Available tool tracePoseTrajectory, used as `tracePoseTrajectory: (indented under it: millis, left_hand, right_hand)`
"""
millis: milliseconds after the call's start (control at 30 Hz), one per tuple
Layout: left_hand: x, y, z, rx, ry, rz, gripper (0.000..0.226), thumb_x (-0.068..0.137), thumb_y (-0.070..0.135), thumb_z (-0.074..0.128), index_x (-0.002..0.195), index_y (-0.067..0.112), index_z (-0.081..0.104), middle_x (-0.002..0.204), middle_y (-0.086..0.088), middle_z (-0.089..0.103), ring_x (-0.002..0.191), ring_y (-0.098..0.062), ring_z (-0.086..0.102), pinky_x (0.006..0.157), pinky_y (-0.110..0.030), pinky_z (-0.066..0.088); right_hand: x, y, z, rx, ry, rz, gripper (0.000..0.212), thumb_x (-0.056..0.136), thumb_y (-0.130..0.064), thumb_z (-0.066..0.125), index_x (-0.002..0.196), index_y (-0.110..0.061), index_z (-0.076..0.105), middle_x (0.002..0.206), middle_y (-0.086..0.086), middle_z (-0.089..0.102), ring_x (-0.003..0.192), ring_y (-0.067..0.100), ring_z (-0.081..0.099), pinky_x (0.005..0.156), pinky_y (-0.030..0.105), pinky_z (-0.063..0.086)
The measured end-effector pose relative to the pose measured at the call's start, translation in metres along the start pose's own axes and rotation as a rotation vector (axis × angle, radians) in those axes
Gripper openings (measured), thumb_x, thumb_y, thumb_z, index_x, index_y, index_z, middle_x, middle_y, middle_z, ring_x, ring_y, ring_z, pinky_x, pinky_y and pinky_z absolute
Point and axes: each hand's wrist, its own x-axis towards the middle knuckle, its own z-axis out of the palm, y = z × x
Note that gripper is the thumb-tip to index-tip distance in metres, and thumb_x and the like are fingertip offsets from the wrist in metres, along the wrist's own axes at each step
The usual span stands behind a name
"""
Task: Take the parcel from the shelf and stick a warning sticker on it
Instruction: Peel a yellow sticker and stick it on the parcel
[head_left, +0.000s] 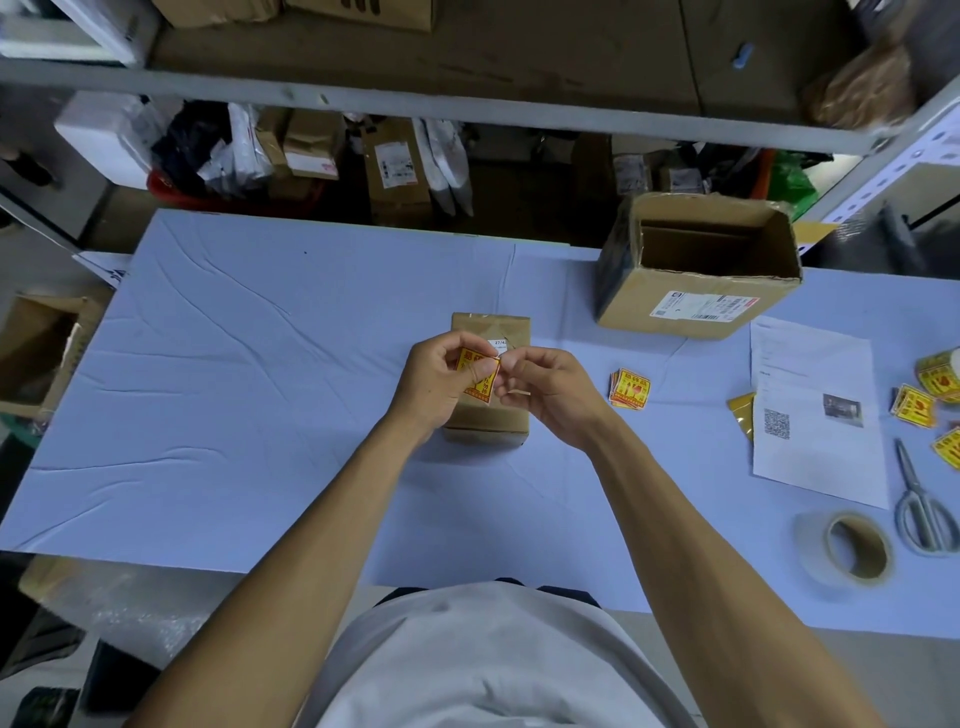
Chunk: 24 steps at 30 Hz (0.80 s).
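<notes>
A small brown parcel (491, 328) with a white label lies on the blue-covered table (260, 364), near its middle. Above the parcel I hold a yellow and red warning sticker (480, 385). My left hand (441, 382) pinches its left side between thumb and fingers. My right hand (545, 387) pinches its upper right corner with thumb and forefinger. Both hands hide the middle of the parcel's top. A small stack of the same stickers (629, 388) lies on the table just right of my right hand.
An open cardboard box (696, 312) stands at the back right. A printed sheet (815, 410), more stickers (914, 405), scissors (922, 509) and a tape roll (852, 548) lie at the right. A shelf (415, 106) with parcels runs behind the table. Another box (36, 353) sits left.
</notes>
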Motion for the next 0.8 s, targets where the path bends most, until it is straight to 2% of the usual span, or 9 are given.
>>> tracePoseTrajectory:
  millis: [233,333,500,800]
  left_hand:
    - [-0.0001,0.0023,0.003,-0.012,0.006,0.005,0.014,0.083,0.003,0.071,0.085,0.016,0.07,0.083,-0.001,0.069,0.078,-0.017,0.064,0.074,-0.036,0.056]
    - [-0.0005,0.0025,0.0032,-0.033,0.007,-0.006,0.016,0.083,0.004,0.071,0.084,0.019,0.072,0.083,-0.001,0.069,0.079,-0.02,0.065,0.076,-0.041,0.056]
    - [-0.001,0.0034,0.0025,-0.076,0.002,-0.021,0.021,0.083,0.003,0.07,0.081,0.024,0.073,0.077,0.006,0.07,0.075,-0.019,0.065,0.073,-0.038,0.054]
    - [0.0002,0.0038,0.0014,-0.139,-0.014,-0.025,0.019,0.084,0.006,0.07,0.081,0.024,0.074,0.082,0.001,0.069,0.082,-0.024,0.063,0.077,-0.043,0.053]
  right_hand:
    - [0.0013,-0.0015,-0.0031,0.007,-0.035,-0.024,0.02,0.098,-0.004,0.051,0.084,-0.003,0.066,0.07,0.006,0.065,0.067,0.016,0.062,0.066,0.023,0.055]
    - [0.0026,-0.0023,-0.004,0.006,-0.038,-0.023,0.018,0.097,-0.003,0.051,0.086,-0.002,0.065,0.07,0.006,0.066,0.066,0.015,0.063,0.066,0.023,0.055]
    - [0.0048,-0.0018,-0.0059,0.007,-0.054,-0.023,0.017,0.097,-0.003,0.052,0.086,-0.001,0.065,0.071,0.007,0.065,0.066,0.016,0.062,0.068,0.024,0.055]
    - [0.0055,-0.0023,-0.0064,-0.01,-0.042,-0.042,0.009,0.091,0.001,0.06,0.087,-0.001,0.068,0.072,0.009,0.065,0.068,0.018,0.064,0.071,0.027,0.056]
